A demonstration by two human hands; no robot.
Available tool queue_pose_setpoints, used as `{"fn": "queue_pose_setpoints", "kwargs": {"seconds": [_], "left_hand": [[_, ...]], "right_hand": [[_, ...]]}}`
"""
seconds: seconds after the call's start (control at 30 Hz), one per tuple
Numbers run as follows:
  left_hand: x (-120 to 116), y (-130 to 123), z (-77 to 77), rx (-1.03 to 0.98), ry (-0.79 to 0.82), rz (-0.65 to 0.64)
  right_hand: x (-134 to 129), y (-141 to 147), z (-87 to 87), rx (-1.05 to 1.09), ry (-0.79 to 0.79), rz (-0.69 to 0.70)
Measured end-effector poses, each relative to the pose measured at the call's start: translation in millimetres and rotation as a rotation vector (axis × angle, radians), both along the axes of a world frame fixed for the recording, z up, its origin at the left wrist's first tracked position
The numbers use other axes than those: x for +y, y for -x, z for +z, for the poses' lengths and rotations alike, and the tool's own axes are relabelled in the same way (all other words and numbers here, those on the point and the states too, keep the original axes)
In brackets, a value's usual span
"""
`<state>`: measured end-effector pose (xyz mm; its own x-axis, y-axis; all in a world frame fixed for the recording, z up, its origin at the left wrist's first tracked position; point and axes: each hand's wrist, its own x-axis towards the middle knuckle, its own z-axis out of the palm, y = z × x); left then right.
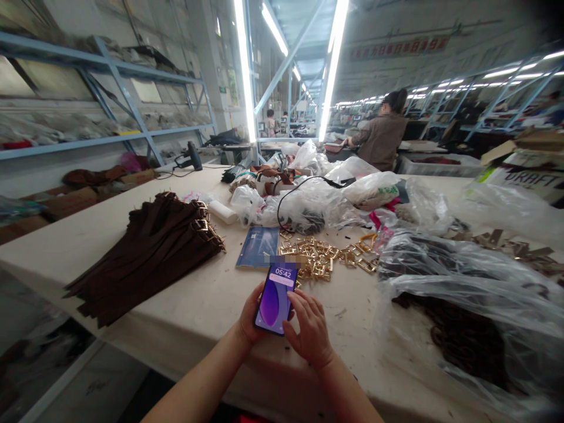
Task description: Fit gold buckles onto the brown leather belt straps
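Observation:
A smartphone (277, 298) with a lit purple lock screen reading 05:42 is held above the near part of the table. My left hand (250, 314) is closed around its left side and back. Over the phone's right edge lies my right hand (311, 329), fingers bent with the thumb apart, its fingertips at the screen; nothing shows in its grasp. Just beyond the phone is a heap of gold-coloured metal buckles (319, 258). A blue booklet or packet (258, 247) lies flat beside them. To the left rests a fanned stack of dark brown straps (145, 252) with buckles at their ends.
Plastic bags (299, 202) of materials cover the far middle of the table (185, 311). At right lies a clear bag with dark brown pieces (462, 335). Yellow-handled pliers (368, 241) sit near the buckles. A person (381, 135) stands farther back; shelves (123, 103) line the left.

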<state>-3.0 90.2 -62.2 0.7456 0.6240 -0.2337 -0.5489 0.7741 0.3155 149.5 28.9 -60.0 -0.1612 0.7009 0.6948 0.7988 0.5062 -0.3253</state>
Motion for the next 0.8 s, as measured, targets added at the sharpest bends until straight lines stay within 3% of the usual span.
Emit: {"fn": "queue_pose_setpoints", "kwargs": {"seconds": [0.8], "left_hand": [[-2.1, 0.5, 3.5, 0.017, 0.012, 0.012]], "right_hand": [[0.1, -2.0, 1.6, 0.006, 0.019, -0.002]]}}
